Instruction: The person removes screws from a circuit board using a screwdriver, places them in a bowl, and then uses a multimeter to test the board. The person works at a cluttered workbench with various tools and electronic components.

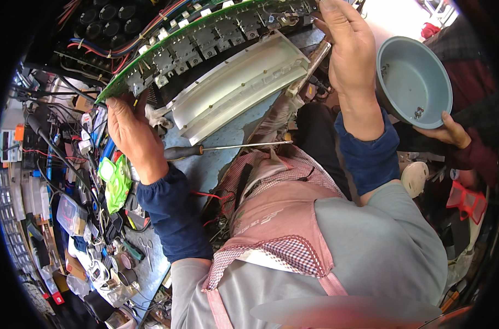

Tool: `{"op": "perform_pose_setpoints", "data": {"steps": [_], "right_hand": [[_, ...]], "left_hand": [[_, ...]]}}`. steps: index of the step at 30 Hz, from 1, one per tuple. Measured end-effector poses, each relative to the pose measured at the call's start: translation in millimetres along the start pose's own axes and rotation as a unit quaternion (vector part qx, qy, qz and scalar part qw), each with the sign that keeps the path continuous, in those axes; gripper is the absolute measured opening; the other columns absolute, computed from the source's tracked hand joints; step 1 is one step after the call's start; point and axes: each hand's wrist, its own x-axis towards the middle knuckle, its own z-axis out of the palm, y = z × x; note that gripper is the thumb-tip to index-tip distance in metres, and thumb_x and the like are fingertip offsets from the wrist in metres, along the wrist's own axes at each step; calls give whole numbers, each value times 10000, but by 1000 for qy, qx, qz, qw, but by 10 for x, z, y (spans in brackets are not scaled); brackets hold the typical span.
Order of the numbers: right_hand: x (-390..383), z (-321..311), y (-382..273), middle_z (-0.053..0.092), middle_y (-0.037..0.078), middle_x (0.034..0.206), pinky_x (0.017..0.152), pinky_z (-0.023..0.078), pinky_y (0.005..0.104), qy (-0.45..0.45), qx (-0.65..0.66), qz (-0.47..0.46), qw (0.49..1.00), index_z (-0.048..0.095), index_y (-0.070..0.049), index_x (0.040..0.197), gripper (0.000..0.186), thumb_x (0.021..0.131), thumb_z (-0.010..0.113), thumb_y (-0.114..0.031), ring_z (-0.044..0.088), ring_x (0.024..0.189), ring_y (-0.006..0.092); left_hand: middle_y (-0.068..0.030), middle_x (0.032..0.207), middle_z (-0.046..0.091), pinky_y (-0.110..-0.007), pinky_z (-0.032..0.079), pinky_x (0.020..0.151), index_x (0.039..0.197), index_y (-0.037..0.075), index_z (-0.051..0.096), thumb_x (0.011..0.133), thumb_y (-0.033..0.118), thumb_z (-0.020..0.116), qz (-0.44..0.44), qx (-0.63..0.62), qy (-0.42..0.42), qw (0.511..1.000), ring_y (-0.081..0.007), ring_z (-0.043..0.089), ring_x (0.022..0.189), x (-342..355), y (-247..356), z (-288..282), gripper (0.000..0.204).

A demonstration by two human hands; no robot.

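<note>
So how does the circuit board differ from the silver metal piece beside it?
The circuit board is green and crowded with components; the metal piece is silver and mostly bare. The circuit board is held at its ends by the left hand and right hand; the metal piece is untouched by either. Both are long.

"What is out of sight around the hands?"

"The right hand [351, 55] is cut off at the top edge. The left hand [131, 129] has fingers partly hidden behind the circuit board [189, 49], whose far end also runs off the top."

"And the bowl?"

"In the grey bowl [416, 77], dark pieces [418, 113] are too small to identify. It partly hides a co-worker's hand [452, 131]; that person fades into the dark rim."

"Anything blurred?"

"A smeared oval [342, 313] at the bottom, covering some shirt [370, 252]."
</note>
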Motion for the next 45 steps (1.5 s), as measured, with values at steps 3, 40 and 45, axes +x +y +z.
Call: {"op": "perform_pose_setpoints", "data": {"steps": [3, 40, 45], "right_hand": [[-3, 25, -55, 709, 10, 1065, 854, 456, 232, -8, 24, -9, 1000, 701, 46, 1323, 372, 1094, 664, -244, 587, 949, 89], [-21, -141, 243, 774, 182, 1017, 576, 595, 287, -123, 166, 51, 977, 654, -25, 1236, 242, 1132, 574, -228, 768, 766, 242], [-66, -4, 164, 733, 89, 1010, 719, 551, 268, -66, 171, 30, 983, 670, 29, 1251, 274, 1103, 632, -197, 703, 828, 161]], "left_hand": [[-170, 1267, 652, -473, 595, 1022, 1375, -49, 582, 1136, 449, 535, 2, -9, 0, 1000, -314, 695, 1094, 36, -10, -28, 554], [-140, 1442, 588, -492, 477, 1144, 1493, 19, 510, 1147, 430, 526, -86, -84, 34, 992, -295, 569, 1343, -62, 78, 52, 537], [-167, 1450, 572, -511, 470, 1162, 1482, -1, 512, 1146, 436, 522, -81, -67, 33, 994, -304, 557, 1358, -60, 74, 51, 552]]}}
